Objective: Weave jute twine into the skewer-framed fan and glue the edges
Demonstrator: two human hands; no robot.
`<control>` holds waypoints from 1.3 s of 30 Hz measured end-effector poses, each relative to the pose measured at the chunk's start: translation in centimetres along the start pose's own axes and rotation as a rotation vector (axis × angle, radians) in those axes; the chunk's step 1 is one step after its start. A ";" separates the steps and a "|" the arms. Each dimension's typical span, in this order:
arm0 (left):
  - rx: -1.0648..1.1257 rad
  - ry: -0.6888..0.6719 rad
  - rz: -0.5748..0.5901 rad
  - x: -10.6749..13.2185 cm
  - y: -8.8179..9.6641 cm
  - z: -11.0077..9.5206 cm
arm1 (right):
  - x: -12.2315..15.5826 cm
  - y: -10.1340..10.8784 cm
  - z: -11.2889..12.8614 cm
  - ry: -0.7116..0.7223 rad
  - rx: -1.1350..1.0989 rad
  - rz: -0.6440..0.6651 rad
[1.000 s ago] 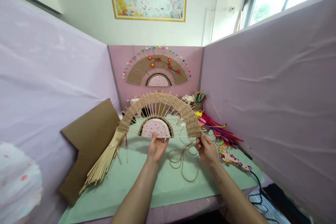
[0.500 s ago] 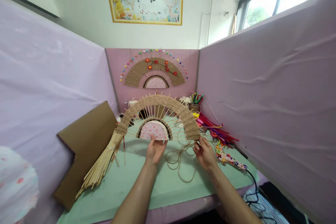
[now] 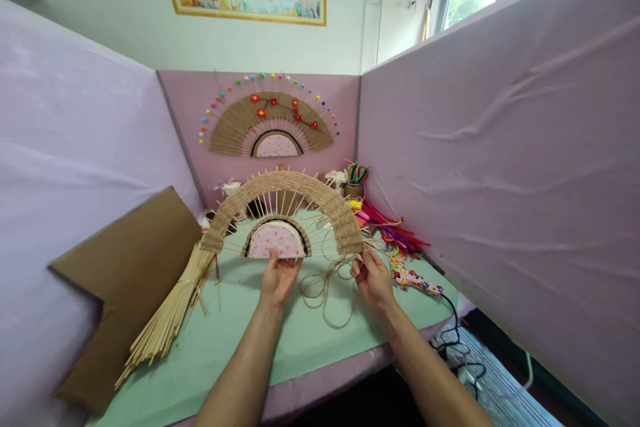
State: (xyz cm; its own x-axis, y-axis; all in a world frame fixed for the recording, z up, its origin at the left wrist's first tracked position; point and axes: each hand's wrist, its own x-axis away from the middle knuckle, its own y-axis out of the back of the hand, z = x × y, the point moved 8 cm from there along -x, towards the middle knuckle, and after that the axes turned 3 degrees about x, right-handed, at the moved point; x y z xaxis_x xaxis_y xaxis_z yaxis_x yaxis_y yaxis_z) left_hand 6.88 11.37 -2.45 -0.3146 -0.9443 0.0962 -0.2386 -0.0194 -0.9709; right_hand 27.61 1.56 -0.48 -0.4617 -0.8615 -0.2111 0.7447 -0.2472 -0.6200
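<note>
Upright above the table stands a half-round fan [image 3: 285,181] of thin sticks, with a band of twine woven through them and a pink spotted half-circle [image 3: 276,240] at its base. My left hand [image 3: 280,281] grips the bottom edge of that half-circle, thumb in front and fingers behind. At the lower right end of the woven band, my right hand [image 3: 375,281] is closed on the fan's corner; whether it also pinches the twine cannot be made out. Loose loops of twine [image 3: 327,307] hang or lie between my hands, over the green tabletop.
A bundle of sticks [image 3: 167,320] and brown cardboard [image 3: 135,267] lie left. To the right are a patterned glue gun [image 3: 417,281] with a black cord and bright pipe cleaners [image 3: 395,232]. Another fan [image 3: 230,127] with red flowers hangs behind. Pink partitions enclose the table.
The view has turned a little right and down, so everything sits further left and higher in the picture. Both hands keep the same hold on the fan.
</note>
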 end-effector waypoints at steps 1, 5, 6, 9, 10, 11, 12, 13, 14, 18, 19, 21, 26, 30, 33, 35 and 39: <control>-0.002 0.004 0.007 -0.2 0.2 0.0 | 0.0 0.0 0.1 0.005 0.006 0.001; -0.004 0.021 0.021 -0.8 0.7 0.0 | 0.2 -0.2 0.5 0.024 0.043 0.009; 0.001 0.023 0.025 -0.9 0.8 0.0 | 0.2 -0.2 0.6 0.027 0.053 0.009; 0.006 0.027 0.026 -1.0 0.9 0.0 | 0.4 -0.1 0.6 0.033 0.088 0.002; 0.005 0.030 0.026 -1.0 0.9 0.0 | 0.4 -0.1 0.5 0.034 0.100 -0.003; 0.004 0.033 0.026 -1.0 0.9 0.0 | 0.4 0.0 0.5 0.034 0.112 -0.009; 0.002 0.034 0.024 -1.0 0.9 0.0 | 0.5 0.0 0.4 0.033 0.123 -0.016; -0.001 0.031 0.015 -1.0 0.9 0.1 | 0.5 0.1 0.3 0.033 0.134 -0.023; -0.004 0.024 -0.002 -0.9 1.0 0.1 | 0.5 0.1 0.2 0.033 0.143 -0.029; -0.034 -0.026 -0.104 -0.5 1.0 0.1 | 0.6 0.0 0.1 0.034 0.177 -0.034; -0.042 -0.030 -0.120 -0.4 1.0 0.1 | 0.7 0.0 0.1 0.034 0.188 -0.031; -0.057 -0.033 -0.141 -0.1 0.8 0.2 | 0.8 0.1 0.2 0.033 0.214 -0.018; -0.063 -0.051 -0.159 0.1 0.7 0.1 | 1.0 0.2 0.4 0.032 0.280 0.014; -0.054 -0.061 -0.151 0.2 0.7 0.1 | 1.6 0.1 0.4 0.026 0.315 0.006; -0.084 -0.083 -0.203 0.4 1.1 0.0 | 2.0 -0.2 0.4 0.023 0.341 -0.018; -0.105 -0.090 -0.251 0.5 1.4 0.0 | 2.3 -0.3 0.3 0.020 0.356 -0.033; -0.116 -0.095 -0.280 0.7 1.5 0.2 | 2.6 -0.5 0.1 0.015 0.384 -0.053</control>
State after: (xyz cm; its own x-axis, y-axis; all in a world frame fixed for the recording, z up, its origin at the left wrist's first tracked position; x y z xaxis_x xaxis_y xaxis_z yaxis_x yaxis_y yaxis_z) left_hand 6.52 10.60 -3.86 -0.1357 -0.9343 0.3298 -0.4090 -0.2503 -0.8775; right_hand 26.05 -0.58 -0.64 -0.5093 -0.8371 -0.1996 0.8446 -0.4415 -0.3029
